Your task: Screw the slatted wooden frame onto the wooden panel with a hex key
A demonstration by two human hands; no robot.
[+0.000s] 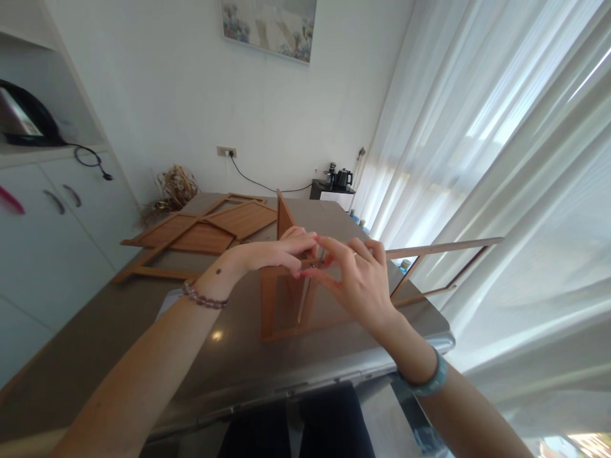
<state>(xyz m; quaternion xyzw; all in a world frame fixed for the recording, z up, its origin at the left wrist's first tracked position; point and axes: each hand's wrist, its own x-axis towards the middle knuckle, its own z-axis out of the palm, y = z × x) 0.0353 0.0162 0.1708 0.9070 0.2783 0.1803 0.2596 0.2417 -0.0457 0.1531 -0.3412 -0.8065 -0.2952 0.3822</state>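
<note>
No readable text, no legible labels, brands, numbers or signs

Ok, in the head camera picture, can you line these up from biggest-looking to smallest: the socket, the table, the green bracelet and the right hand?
1. Table, the biggest even though things cover parts of it
2. Right hand
3. Green bracelet
4. Socket, tiny, on the far wall

Spreads across the center and lower left of the view: a glossy gray-brown table (241,356). Lying flat on it, left of center: a long wooden frame (174,236) and brown wooden panels (248,218), overlapping. Just below, partly hidden: a pale flat item (168,301). At center: an open wooden framework (268,305), contact with the tabletop hard to tell.
</note>
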